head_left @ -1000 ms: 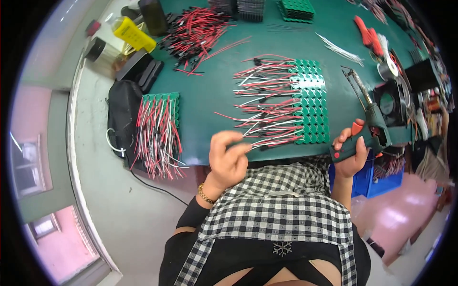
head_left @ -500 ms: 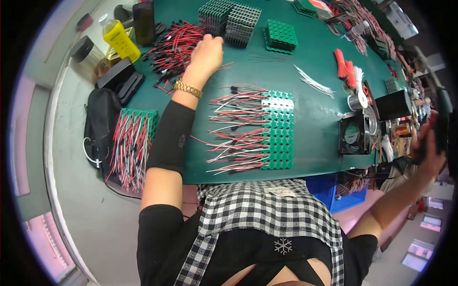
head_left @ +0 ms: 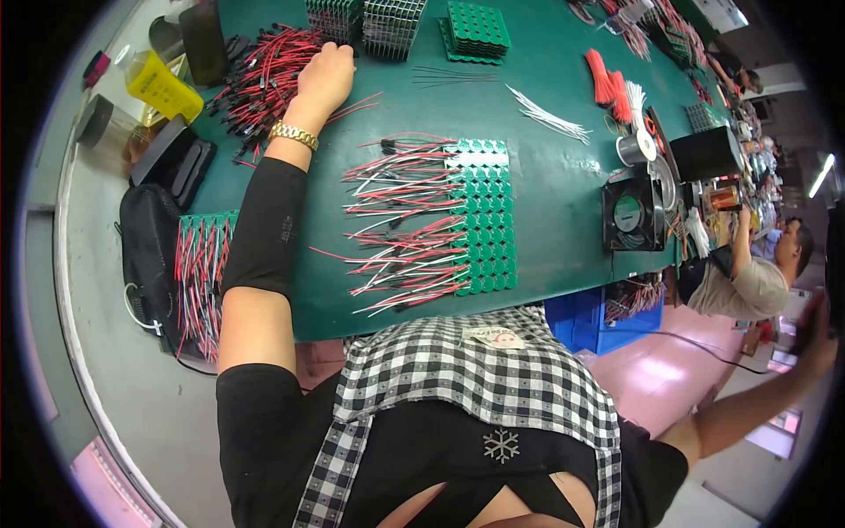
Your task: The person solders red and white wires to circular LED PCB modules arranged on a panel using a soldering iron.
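My left hand (head_left: pixel 326 81) rests at the right edge of a heap of red and black connector wires (head_left: pixel 264 84). Its fingers are curled downward, and their tips are hidden, so whatever they grip does not show. Nearer me lies a panel of small green circuit boards (head_left: pixel 488 224), with red, white and black wires (head_left: pixel 400 224) fanning out from its left side. My right hand (head_left: pixel 820 339) is raised at the far right rim, away from the table. Dark shadow there covers its fingers.
Green board stacks (head_left: pixel 475 33) and metal-looking grids (head_left: pixel 393 28) stand at the back. White wires (head_left: pixel 550 116), a solder spool (head_left: pixel 635 148) and a small fan (head_left: pixel 632 216) lie rightward. A wired panel (head_left: pixel 202 290) sits left, by a yellow bottle (head_left: pixel 163 88). Another person (head_left: pixel 748 273) is at right.
The whole view has shifted, moving the table's things leftward and slightly up. My left hand stays at the wire heap. My right hand has moved lower along the right rim. Another person has come into view.
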